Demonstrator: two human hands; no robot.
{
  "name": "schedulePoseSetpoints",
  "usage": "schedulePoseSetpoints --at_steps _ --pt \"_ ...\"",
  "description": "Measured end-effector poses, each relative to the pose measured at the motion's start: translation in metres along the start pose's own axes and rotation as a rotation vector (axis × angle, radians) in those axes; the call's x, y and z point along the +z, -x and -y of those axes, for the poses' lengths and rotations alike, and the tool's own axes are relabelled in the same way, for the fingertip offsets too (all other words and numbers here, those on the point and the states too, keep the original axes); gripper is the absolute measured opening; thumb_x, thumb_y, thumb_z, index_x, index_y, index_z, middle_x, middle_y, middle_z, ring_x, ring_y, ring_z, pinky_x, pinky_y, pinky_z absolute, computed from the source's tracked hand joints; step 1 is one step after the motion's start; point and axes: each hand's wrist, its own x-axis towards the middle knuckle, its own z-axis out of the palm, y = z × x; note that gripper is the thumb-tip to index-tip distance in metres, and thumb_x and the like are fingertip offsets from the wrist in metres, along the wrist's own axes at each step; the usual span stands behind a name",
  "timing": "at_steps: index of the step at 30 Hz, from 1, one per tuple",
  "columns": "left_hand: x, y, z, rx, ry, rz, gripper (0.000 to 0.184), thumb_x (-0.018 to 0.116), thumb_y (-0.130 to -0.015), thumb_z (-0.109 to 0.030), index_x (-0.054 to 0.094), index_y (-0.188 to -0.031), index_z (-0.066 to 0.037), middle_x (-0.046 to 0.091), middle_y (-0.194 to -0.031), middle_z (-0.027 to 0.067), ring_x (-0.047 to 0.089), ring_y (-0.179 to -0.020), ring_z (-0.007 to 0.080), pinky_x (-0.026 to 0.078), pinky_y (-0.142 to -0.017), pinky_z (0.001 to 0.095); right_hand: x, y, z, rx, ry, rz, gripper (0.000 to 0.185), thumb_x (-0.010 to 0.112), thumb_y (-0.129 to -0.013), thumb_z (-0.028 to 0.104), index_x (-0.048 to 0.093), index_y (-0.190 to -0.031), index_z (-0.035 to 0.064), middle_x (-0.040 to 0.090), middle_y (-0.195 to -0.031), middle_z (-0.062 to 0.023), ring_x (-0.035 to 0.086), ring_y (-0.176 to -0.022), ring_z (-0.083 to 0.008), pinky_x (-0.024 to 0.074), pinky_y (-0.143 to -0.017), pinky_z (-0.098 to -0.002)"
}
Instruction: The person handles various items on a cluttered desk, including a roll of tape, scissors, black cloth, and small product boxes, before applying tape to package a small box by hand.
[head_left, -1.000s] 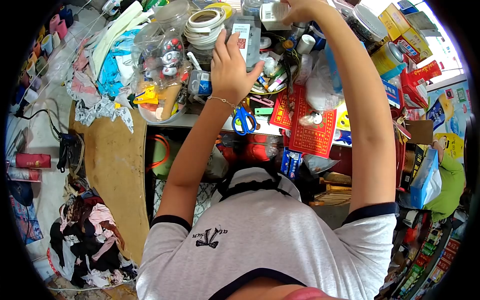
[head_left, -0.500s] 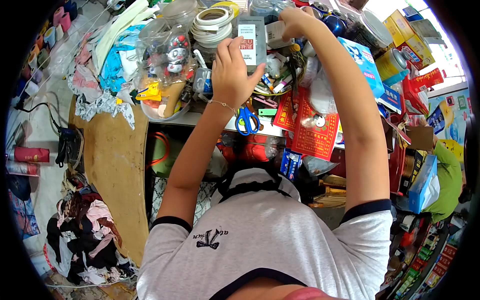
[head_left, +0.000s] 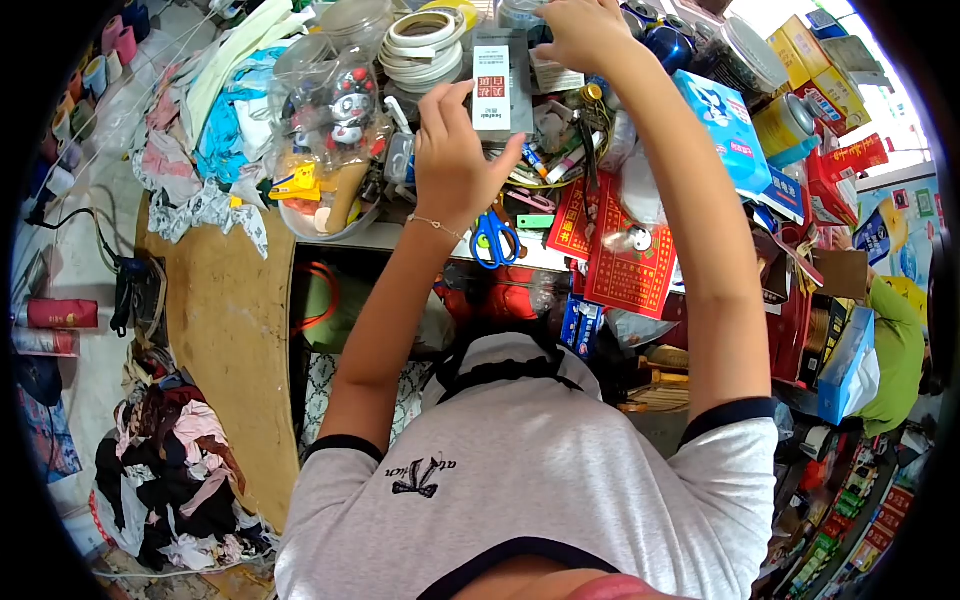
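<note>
My left hand [head_left: 455, 165] hovers with fingers apart beside a white box with a red square [head_left: 492, 90], which lies on a grey box. Nothing shows in its grasp. Farther up, my right hand [head_left: 580, 35] reaches over the cluttered tabletop, its fingers spread above a white box [head_left: 556, 78]. Rolls of white tape [head_left: 422, 50] are stacked behind my left hand. Blue scissors [head_left: 495, 240] hang at the table's front edge, below my left wrist. Right of them are red printed sheets [head_left: 632, 265] and pens [head_left: 570, 165].
A plastic container with toy figures [head_left: 345, 110] stands left of the tape. Cloth scraps [head_left: 235, 130] are heaped farther left, above a brown board [head_left: 225, 330]. At the right are a blue package [head_left: 725, 130], jars, boxes and another person's green sleeve [head_left: 900, 350].
The white box that my right hand gripped has come down onto the table area, and that hand's fingers have opened. My left hand has shifted slightly left.
</note>
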Motion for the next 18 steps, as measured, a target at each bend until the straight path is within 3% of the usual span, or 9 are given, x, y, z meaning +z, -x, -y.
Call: schedulePoseSetpoints --at_steps 2,4,5,6,11,13,18 --pt "-0.004 0.003 0.000 -0.008 0.007 -0.003 0.069 0.079 -0.071 -0.017 0.038 -0.124 0.000 0.043 -0.117 0.0183 0.052 -0.095 0.0296 0.047 -0.083 0.0388 -0.013 0.024 0.015 0.056 -0.126 -0.170 0.030 0.068 -0.072 0.030 0.069 -0.092 0.0074 0.063 -0.108 -0.0091 0.054 -0.108 -0.0279 0.0394 -0.092 -0.0454" --pt "-0.010 0.009 -0.003 -0.050 0.131 -0.056 0.067 0.077 -0.072 -0.016 0.039 -0.124 -0.001 0.043 -0.116 0.0164 0.051 -0.094 0.0263 0.045 -0.082 0.0356 0.008 0.050 0.028 -0.061 -0.413 -0.661 0.032 0.075 -0.072 0.029 0.067 -0.096 0.0086 0.065 -0.090 -0.0086 0.060 -0.095 -0.0239 0.0414 -0.082 -0.0450" --pt "-0.019 0.012 -0.009 -0.053 0.141 -0.082 0.055 0.074 -0.070 -0.010 0.044 -0.116 -0.002 0.044 -0.116 0.0153 0.050 -0.096 0.0291 0.044 -0.084 0.0368 0.011 0.067 0.039 -0.021 -0.603 -0.697 0.022 0.073 -0.073 0.022 0.063 -0.087 0.0085 0.062 -0.085 -0.0059 0.059 -0.088 -0.0238 0.0405 -0.078 -0.0417" --pt "-0.025 0.021 -0.011 -0.049 0.143 -0.079 0.055 0.074 -0.070 -0.010 0.044 -0.116 -0.002 0.044 -0.116 0.0153 0.050 -0.096 0.0291 0.044 -0.084 0.0368 0.013 0.084 0.050 0.020 -0.794 -0.731 0.014 0.071 -0.074 0.016 0.059 -0.077 0.0083 0.060 -0.081 -0.0031 0.059 -0.082 -0.0238 0.0397 -0.074 -0.0385" --pt "-0.038 0.074 -0.032 -0.074 0.327 0.015 0.031 0.068 -0.073 -0.001 0.051 -0.098 -0.005 0.052 -0.096 0.0112 0.050 -0.089 0.0267 0.042 -0.078 0.0356 0.068 0.162 0.096 0.094 -1.112 -0.732 0.024 0.070 -0.073 0.007 0.047 -0.067 0.0075 0.052 -0.070 -0.0054 0.052 -0.068 -0.0254 0.0376 -0.067 -0.0347" --pt "-0.033 0.100 -0.048 -0.075 0.464 0.138 0.029 0.068 -0.072 0.000 0.051 -0.096 -0.006 0.052 -0.093 0.0115 0.050 -0.088 0.0277 0.042 -0.079 0.0365 0.082 0.185 0.107 0.102 -1.262 -0.645 0.024 0.068 -0.073 0.003 0.045 -0.066 0.0059 0.051 -0.070 -0.0071 0.051 -0.067 -0.0261 0.0381 -0.066 -0.0343" --pt "-0.028 0.152 -0.060 -0.152 0.509 0.289 0.029 0.065 -0.073 0.005 0.051 -0.096 -0.004 0.051 -0.097 0.0114 0.053 -0.077 0.0217 0.047 -0.064 0.0296 0.110 0.236 0.113 0.046 -1.304 -0.425 0.025 0.067 -0.072 0.000 0.043 -0.064 0.0050 0.051 -0.071 -0.0084 0.051 -0.067 -0.0269 0.0389 -0.062 -0.0348"
